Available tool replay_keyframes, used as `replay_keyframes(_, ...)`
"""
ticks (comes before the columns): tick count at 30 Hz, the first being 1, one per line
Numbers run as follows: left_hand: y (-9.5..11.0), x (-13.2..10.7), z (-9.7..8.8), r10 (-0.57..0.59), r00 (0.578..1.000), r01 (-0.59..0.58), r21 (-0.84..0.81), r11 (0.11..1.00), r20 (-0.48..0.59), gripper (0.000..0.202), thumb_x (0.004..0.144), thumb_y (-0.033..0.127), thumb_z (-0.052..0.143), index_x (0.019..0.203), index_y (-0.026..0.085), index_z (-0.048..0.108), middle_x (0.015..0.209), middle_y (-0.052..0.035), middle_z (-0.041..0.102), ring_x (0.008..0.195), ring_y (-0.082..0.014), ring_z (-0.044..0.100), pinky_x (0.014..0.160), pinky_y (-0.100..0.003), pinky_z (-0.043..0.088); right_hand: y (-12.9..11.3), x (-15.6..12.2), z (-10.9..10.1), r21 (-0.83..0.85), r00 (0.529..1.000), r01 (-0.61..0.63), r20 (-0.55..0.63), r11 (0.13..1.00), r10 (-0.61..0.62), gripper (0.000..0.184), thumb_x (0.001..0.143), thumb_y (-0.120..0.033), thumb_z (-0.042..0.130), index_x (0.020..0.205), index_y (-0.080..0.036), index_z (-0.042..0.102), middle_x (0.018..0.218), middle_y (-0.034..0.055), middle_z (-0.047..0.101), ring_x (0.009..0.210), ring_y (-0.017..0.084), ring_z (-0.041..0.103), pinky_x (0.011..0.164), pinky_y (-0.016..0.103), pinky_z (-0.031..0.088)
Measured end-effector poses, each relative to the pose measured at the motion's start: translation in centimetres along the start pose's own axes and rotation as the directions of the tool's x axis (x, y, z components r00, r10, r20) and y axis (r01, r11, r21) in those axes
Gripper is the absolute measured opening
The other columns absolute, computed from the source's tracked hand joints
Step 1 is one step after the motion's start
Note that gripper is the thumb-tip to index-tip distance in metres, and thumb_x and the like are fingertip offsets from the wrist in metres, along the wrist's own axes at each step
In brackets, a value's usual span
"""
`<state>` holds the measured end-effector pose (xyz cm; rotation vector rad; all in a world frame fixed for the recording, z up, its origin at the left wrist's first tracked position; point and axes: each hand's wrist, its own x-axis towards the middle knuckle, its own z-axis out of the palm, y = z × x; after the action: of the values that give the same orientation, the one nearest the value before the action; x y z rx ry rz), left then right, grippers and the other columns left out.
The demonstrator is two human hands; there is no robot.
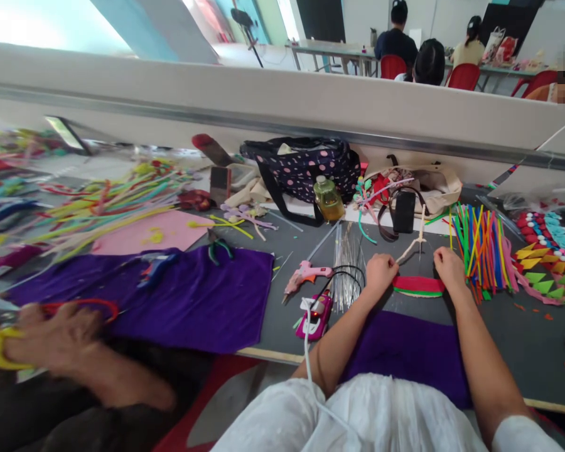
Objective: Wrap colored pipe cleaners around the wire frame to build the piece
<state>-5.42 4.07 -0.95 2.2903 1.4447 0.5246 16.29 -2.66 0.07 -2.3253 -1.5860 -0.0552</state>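
Observation:
My left hand (pixel 381 276) is closed, its fingertips meeting the lower end of a cream, fuzzy pipe cleaner (pixel 408 250). The pipe cleaner runs up to a branched part near the bag. Across from it, my right hand (pixel 451 271) pinches its fingers together; whatever they hold is too small to make out. Between the wrists lies a watermelon-slice shape (pixel 418 286), red with a green and white lower edge. A purple cloth (pixel 407 345) is spread below, at the table's near edge.
A pink glue gun (pixel 306 274), a magenta device (pixel 316 317) with a white cord and thin wires (pixel 347 270) lie left. Coloured pipe cleaners (pixel 483 251) are at right. Behind stand a bottle (pixel 328 199) and dotted bag (pixel 306 166). A co-worker's hands (pixel 61 333) work at left.

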Motion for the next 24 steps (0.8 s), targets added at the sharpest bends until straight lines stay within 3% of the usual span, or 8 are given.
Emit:
replay_keyframes(5, -0.6, 2.7, -0.3, -0.121, 0.993, 0.12, 0.016, 0.993, 0.008, 0.014, 0.082, 0.023, 0.055, 0.076, 0.02, 0.067, 0.082, -0.0055, 0.069, 0.086, -0.0205, 0.059, 0.072, -0.029, 0.043, -2.3, 4.9, 0.6, -0.002, 0.997, 0.037, 0.063, 0.999, -0.037, 0.022, 0.092, -0.025, 0.044, 0.092, -0.02, 0.065, 0.092, 0.0056, 0.064, 0.079, 0.016, 0.056, 0.066, 0.026, 0.034)
replay_keyframes(10, -0.9, 4.2, -0.4, -0.063, 0.998, 0.062, 0.049, 0.997, 0.012, 0.019, 0.089, 0.025, 0.05, 0.082, 0.019, 0.066, 0.09, -0.0072, 0.068, 0.093, -0.0218, 0.058, 0.079, -0.031, 0.046, -2.6, 6.8, 1.2, -0.003, 0.996, 0.004, 0.09, 1.0, -0.004, 0.026, 0.093, -0.026, 0.042, 0.098, -0.018, 0.066, 0.097, 0.0091, 0.066, 0.084, 0.019, 0.058, 0.072, 0.028, 0.039)
replay_keyframes(14, -0.6, 1.9, -0.4, 0.157, 0.987, -0.154, 0.084, 0.985, -0.038, 0.031, 0.095, 0.031, 0.039, 0.113, 0.017, 0.06, 0.115, -0.0118, 0.063, 0.111, -0.0232, 0.055, 0.096, -0.037, 0.043, -1.7, 3.5, 1.5, 0.059, 0.997, 0.076, -0.031, 0.995, -0.075, 0.039, 0.097, -0.035, 0.035, 0.122, -0.016, 0.058, 0.113, 0.0126, 0.064, 0.103, 0.024, 0.057, 0.087, 0.034, 0.042)
replay_keyframes(16, -0.2, 0.0, -0.1, 0.338, 0.941, -0.336, 0.09, 0.938, -0.01, 0.043, 0.097, 0.037, 0.035, 0.132, 0.016, 0.049, 0.138, -0.0126, 0.051, 0.129, -0.023, 0.043, 0.108, -0.041, 0.034, -1.6, 0.8, 1.9, 0.105, 0.973, 0.232, -0.031, 0.967, -0.23, 0.047, 0.098, -0.037, 0.031, 0.135, -0.014, 0.048, 0.128, 0.0139, 0.058, 0.121, 0.025, 0.049, 0.1, 0.039, 0.037)
replay_keyframes(18, 0.2, -1.6, 0.5, 0.47, 0.881, -0.473, 0.119, 0.873, 0.051, 0.06, 0.094, 0.048, 0.036, 0.144, 0.014, 0.035, 0.15, -0.0136, 0.036, 0.142, -0.0251, 0.026, 0.115, -0.046, 0.023, -1.7, -1.8, 2.6, 0.103, 0.922, 0.381, 0.032, 0.919, -0.386, 0.056, 0.097, -0.042, 0.031, 0.145, -0.012, 0.035, 0.146, 0.0144, 0.043, 0.139, 0.027, 0.03, 0.11, 0.046, 0.027)
replay_keyframes(20, 0.4, -2.5, 1.3, 0.495, 0.864, -0.503, 0.152, 0.851, 0.09, 0.07, 0.093, 0.054, 0.034, 0.148, 0.011, 0.027, 0.154, -0.0146, 0.028, 0.145, -0.0254, 0.017, 0.117, -0.048, 0.016, -1.9, -3.7, 3.3, 0.079, 0.895, 0.428, 0.099, 0.9, -0.434, 0.063, 0.097, -0.044, 0.032, 0.15, -0.011, 0.022, 0.154, 0.0138, 0.029, 0.145, 0.026, 0.018, 0.114, 0.049, 0.019)
replay_keyframes(24, 0.0, -2.8, 2.5, 0.488, 0.863, -0.504, 0.182, 0.844, 0.126, 0.076, 0.093, 0.059, 0.03, 0.148, 0.008, 0.024, 0.155, -0.0158, 0.025, 0.146, -0.0254, 0.014, 0.118, -0.048, 0.013, -2.2, -5.0, 4.0, 0.026, 0.885, 0.437, 0.165, 0.899, -0.435, 0.067, 0.097, -0.042, 0.033, 0.152, -0.011, 0.012, 0.157, 0.0127, 0.02, 0.146, 0.024, 0.01, 0.117, 0.049, 0.014)
